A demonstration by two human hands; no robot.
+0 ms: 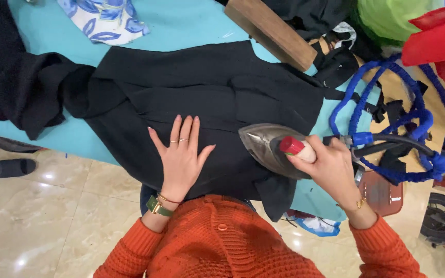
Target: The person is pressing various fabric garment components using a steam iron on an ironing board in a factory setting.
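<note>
A black garment (pixel 197 87) lies spread across a turquoise ironing board (pixel 181 25). My left hand (pixel 180 154) rests flat on the cloth with its fingers apart, near the board's front edge. My right hand (pixel 325 164) grips the handle of a grey steam iron (pixel 263 144), which has a red cap at the front of its handle. The iron's pointed sole sits on the garment, just right of my left hand. A black hose and a blue braided cord (pixel 387 103) run off from the iron's rear to the right.
A wooden block (pixel 271 31) lies at the board's far edge. A blue-and-white patterned cloth (pixel 104 18) sits at the top left. More black fabric (pixel 16 87) hangs off the left end. Green and red bags (pixel 413 25) crowd the upper right. A dark slipper (pixel 6 167) lies on the tiled floor.
</note>
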